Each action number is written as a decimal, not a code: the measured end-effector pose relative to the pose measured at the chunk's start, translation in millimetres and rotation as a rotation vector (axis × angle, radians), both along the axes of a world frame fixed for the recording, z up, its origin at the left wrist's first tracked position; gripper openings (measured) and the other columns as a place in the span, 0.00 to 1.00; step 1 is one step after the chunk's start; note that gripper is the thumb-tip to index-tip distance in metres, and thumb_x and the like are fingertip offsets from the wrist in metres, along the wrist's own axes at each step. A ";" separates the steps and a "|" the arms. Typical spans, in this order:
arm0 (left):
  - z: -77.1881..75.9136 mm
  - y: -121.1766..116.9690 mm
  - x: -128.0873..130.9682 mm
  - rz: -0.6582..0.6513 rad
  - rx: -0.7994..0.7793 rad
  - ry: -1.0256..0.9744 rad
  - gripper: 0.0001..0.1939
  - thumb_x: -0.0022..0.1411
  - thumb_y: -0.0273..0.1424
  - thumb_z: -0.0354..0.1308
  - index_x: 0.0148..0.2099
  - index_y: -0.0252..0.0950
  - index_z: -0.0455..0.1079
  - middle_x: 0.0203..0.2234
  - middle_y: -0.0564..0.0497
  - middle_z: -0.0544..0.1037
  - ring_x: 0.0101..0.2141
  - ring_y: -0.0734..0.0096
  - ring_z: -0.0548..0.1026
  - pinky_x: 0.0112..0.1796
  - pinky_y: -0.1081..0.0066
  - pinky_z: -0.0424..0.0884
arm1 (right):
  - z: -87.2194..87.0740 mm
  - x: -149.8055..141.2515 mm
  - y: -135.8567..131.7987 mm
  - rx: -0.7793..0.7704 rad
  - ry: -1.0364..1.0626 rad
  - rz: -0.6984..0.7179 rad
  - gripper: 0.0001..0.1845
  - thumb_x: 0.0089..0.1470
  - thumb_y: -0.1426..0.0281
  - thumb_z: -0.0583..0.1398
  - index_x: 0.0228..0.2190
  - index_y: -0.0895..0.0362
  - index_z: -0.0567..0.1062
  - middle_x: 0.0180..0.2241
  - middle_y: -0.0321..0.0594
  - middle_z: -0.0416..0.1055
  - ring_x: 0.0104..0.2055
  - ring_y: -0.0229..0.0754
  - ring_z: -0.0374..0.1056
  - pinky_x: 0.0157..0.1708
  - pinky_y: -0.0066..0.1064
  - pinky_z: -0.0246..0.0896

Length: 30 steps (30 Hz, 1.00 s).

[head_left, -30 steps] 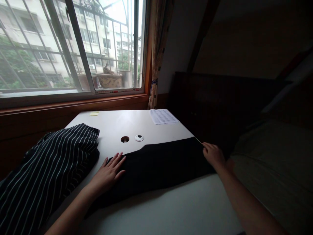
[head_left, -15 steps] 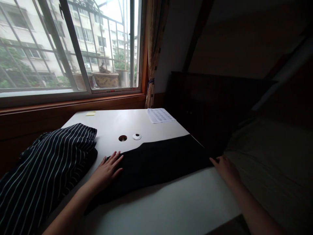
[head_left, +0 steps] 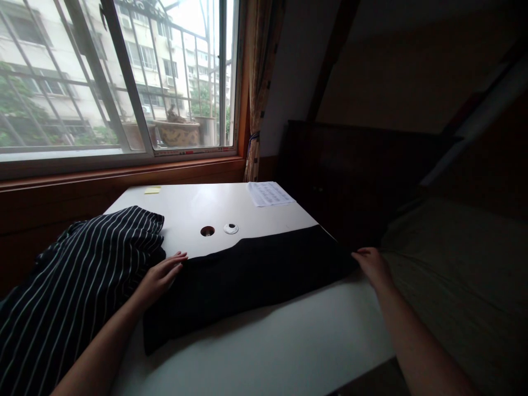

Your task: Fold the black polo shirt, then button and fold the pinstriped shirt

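Observation:
A dark pair of folded black trousers (head_left: 256, 269) lies stretched across the white table (head_left: 289, 330), its shape long and flat. My left hand (head_left: 159, 278) is at the upper edge of its left end, fingers stretched out and only lightly touching the cloth. At the opposite end, my right hand (head_left: 373, 267) pinches the right corner between thumb and fingers, by the table's right edge. Left of my left hand is a heaped black garment with white stripes (head_left: 91, 269), close to my wrist.
Sheets of printed paper (head_left: 270, 194) lie at the table's far right corner, and a yellow note (head_left: 152, 190) at the far left. A round cable hole (head_left: 207, 231) and its loose white cover (head_left: 231, 228) are beyond the trousers. A window (head_left: 177, 77) stands behind the table.
My left hand has slid left and off the middle of the cloth to its upper left edge. My right hand has shifted slightly up, still at the right corner.

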<state>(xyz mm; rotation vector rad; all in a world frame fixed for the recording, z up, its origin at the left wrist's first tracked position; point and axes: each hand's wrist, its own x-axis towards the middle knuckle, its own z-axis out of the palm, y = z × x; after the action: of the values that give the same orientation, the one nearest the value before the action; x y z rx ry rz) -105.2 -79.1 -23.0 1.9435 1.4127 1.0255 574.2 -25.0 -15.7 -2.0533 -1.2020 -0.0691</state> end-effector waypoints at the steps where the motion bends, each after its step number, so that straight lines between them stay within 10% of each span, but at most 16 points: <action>1: 1.6 0.0 0.7 0.014 -0.011 -0.034 0.30 0.62 0.55 0.55 0.54 0.38 0.76 0.55 0.43 0.75 0.59 0.50 0.70 0.61 0.50 0.63 | 4.4 -6.3 0.8 0.005 -0.004 0.005 0.11 0.45 0.65 0.62 0.32 0.58 0.76 0.30 0.46 0.77 0.32 0.50 0.73 0.33 0.36 0.64; 7: 7.4 -1.6 4.7 0.038 -0.072 -0.116 0.30 0.59 0.56 0.58 0.51 0.38 0.77 0.54 0.43 0.77 0.57 0.49 0.71 0.61 0.49 0.61 | 64.4 -106.0 13.8 0.118 -0.227 0.194 0.11 0.53 0.68 0.60 0.40 0.55 0.75 0.38 0.46 0.78 0.38 0.49 0.73 0.39 0.37 0.64; 11: 7.3 -1.4 6.1 0.021 -0.100 -0.117 0.31 0.57 0.57 0.58 0.52 0.39 0.77 0.54 0.43 0.77 0.58 0.49 0.71 0.61 0.48 0.61 | 97.6 -229.0 3.1 0.219 -0.318 0.625 0.08 0.55 0.74 0.59 0.39 0.55 0.73 0.37 0.44 0.76 0.40 0.48 0.73 0.43 0.37 0.65; 18: 8.7 -4.2 5.0 0.028 -0.108 -0.094 0.29 0.58 0.54 0.58 0.51 0.39 0.77 0.52 0.44 0.78 0.55 0.50 0.74 0.59 0.53 0.65 | 74.5 -386.6 -102.1 0.062 -0.436 1.490 0.12 0.60 0.65 0.61 0.46 0.54 0.72 0.38 0.39 0.76 0.39 0.43 0.72 0.41 0.33 0.65; 22: 10.0 -4.8 4.5 0.081 -0.112 -0.058 0.28 0.58 0.53 0.56 0.49 0.37 0.77 0.49 0.43 0.80 0.51 0.50 0.76 0.54 0.55 0.70 | 68.1 -381.3 -127.1 0.013 -0.336 1.555 0.16 0.62 0.57 0.60 0.47 0.52 0.72 0.40 0.38 0.77 0.40 0.42 0.72 0.42 0.33 0.65; 30: 14.5 -5.2 9.7 0.146 -0.057 0.015 0.23 0.60 0.49 0.53 0.44 0.37 0.74 0.43 0.44 0.81 0.45 0.52 0.78 0.48 0.56 0.73 | 43.7 -276.6 -72.7 0.054 -0.360 0.863 0.16 0.60 0.72 0.58 0.51 0.54 0.70 0.47 0.47 0.71 0.49 0.52 0.68 0.51 0.47 0.65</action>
<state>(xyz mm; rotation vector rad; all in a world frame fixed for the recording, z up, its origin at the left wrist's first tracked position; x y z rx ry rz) -95.4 -84.3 -8.5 1.8330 1.5942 1.0253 297.6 -97.6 28.0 -1.3540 -2.1832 -0.0550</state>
